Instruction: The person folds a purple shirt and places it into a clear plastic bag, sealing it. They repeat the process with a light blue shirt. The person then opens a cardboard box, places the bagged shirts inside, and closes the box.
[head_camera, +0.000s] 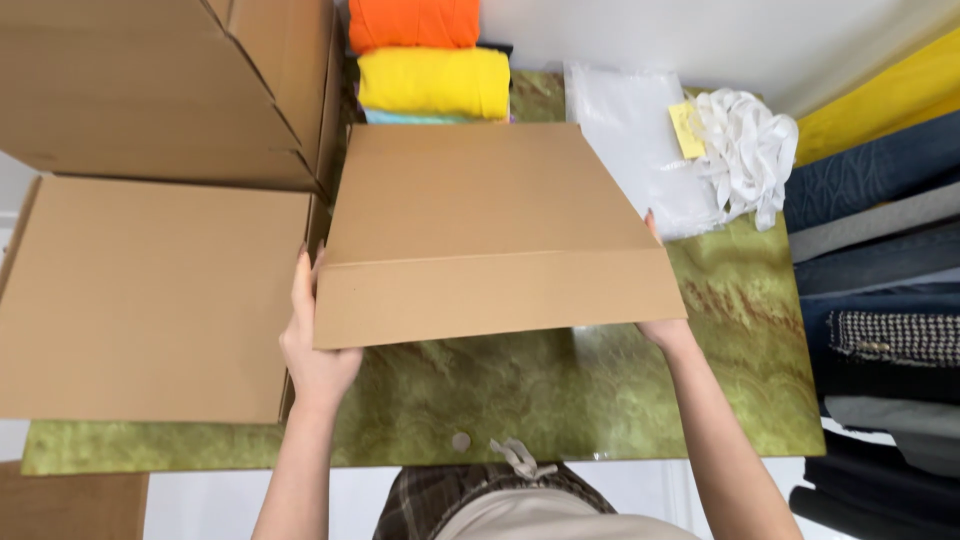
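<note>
A brown cardboard box (480, 230) sits in the middle of the green marbled table (560, 390), its flaps closed over the top. My left hand (312, 345) grips the box's near left corner, fingers up along its side. At the right edge, my right hand (662, 325) holds the near right corner, mostly hidden under the flap. Both arms reach in from the bottom of the view.
Large cardboard boxes (150, 290) are stacked at the left. Folded orange (415, 22) and yellow cloth (435, 82) lie behind the box. A clear plastic bag (630, 140), a yellow note (687, 128) and white fabric (750, 150) lie at back right. Stacked dark fabrics (880, 270) fill the right side.
</note>
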